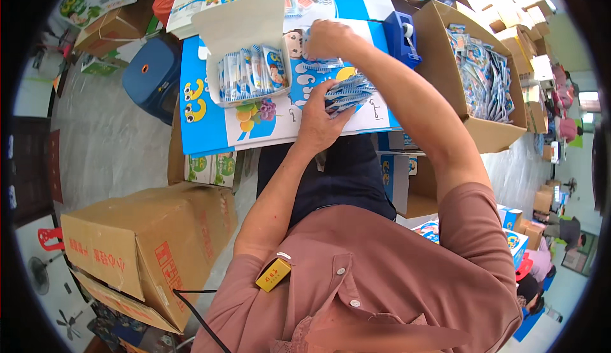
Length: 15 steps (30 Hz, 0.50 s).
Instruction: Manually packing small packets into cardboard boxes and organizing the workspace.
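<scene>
My left hand (pixel 321 121) is wrapped round a stack of small blue-and-white packets (pixel 351 92), low over the printed cardboard on the table. Beyond it, my right hand (pixel 332 39) is curled, knuckles up, over some loose packets (pixel 324 65) lying on the cardboard. Its fingertips are hidden, so whatever they pinch does not show. Left of both hands stands an open white carton (pixel 249 96) with its lid flap raised. A row of similar packets (pixel 251 73) stands upright inside it.
A blue tape dispenser (pixel 402 40) sits at the table's right edge. Beside it, a large brown box (pixel 439 60) holds many loose packets. Flat white cartons (pixel 216 0) lie at the far left. A blue stool (pixel 151 76) and a big closed cardboard box (pixel 153 245) stand on the left floor.
</scene>
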Each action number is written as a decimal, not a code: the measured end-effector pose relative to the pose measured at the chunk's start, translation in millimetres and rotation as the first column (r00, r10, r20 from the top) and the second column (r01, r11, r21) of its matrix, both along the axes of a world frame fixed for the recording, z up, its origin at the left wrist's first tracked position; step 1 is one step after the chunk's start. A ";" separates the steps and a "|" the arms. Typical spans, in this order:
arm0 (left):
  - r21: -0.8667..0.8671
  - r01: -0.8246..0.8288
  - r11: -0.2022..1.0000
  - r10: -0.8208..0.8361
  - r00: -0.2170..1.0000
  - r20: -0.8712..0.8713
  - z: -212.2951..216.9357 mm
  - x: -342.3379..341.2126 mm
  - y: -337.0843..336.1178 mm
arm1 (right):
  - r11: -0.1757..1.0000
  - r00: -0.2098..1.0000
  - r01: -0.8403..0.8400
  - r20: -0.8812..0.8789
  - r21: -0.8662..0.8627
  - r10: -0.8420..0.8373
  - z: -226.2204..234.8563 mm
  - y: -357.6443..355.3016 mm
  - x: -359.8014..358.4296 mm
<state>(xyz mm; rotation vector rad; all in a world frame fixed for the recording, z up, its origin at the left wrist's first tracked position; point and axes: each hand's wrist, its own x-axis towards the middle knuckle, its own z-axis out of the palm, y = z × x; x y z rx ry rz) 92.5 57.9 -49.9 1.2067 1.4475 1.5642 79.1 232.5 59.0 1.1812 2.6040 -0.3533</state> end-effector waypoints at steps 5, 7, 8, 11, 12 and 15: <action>0.002 0.004 1.000 -0.004 1.000 0.029 4.8 0.7 -0.2 | 0.990 0.987 -0.142 0.075 0.019 0.140 -3.9 -0.1 1.8; 0.018 0.000 1.000 0.000 1.000 0.007 5.9 1.7 0.5 | 0.991 0.992 -0.109 0.075 0.081 0.103 -13.1 4.9 9.0; 0.008 0.005 1.000 -0.005 1.000 0.016 7.1 2.3 1.2 | 0.987 0.994 -0.081 0.079 0.139 0.071 -18.4 9.0 14.0; -0.026 0.008 1.000 -0.007 1.000 0.028 7.2 0.6 -1.4 | 0.992 1.000 0.029 0.007 0.124 -0.031 -18.3 25.3 23.0; -0.016 0.009 1.000 -0.008 0.998 0.055 9.1 0.7 -1.5 | 0.993 0.993 0.110 -0.054 0.053 -0.107 -14.5 34.1 27.7; 0.000 0.011 1.000 -0.011 0.994 0.108 14.5 2.0 -0.5 | 0.922 0.868 0.293 -0.333 -0.253 -0.367 -21.8 79.6 45.1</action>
